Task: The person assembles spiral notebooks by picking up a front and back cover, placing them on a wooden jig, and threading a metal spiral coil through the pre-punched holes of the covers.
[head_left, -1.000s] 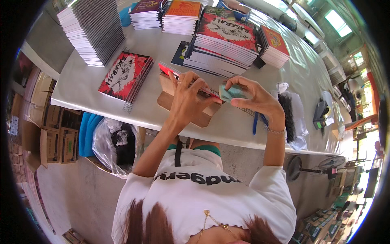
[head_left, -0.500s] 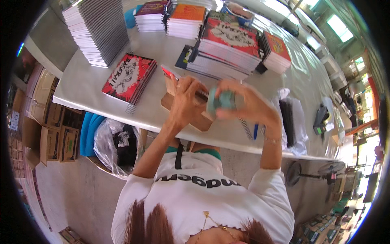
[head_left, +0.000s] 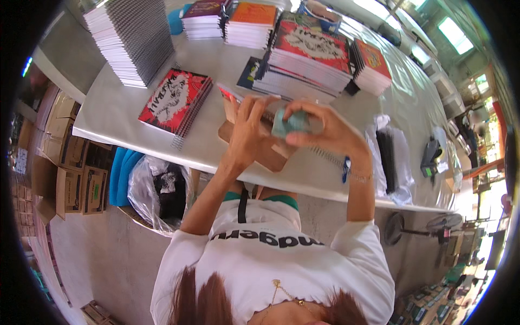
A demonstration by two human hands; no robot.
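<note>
While the notebook (head_left: 223,91) sits over a brown stand (head_left: 272,157) near the front edge of the worktop (head_left: 116,120), the left hand (head_left: 250,125) has its fingers clasping it, seemingly for steadiness; the right hand (head_left: 331,130) grasps a blurred green object (head_left: 286,124) alongside. Mostly hidden, the notebook shows a sliver of red.

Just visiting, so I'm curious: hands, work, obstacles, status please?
Left hand on red book at brown stand. Right hand holding teal object, blurred. Spiral coil close by.

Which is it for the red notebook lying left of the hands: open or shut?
Shut: the red notebook lies flat, cover facing up, with no pages spread out.
</note>
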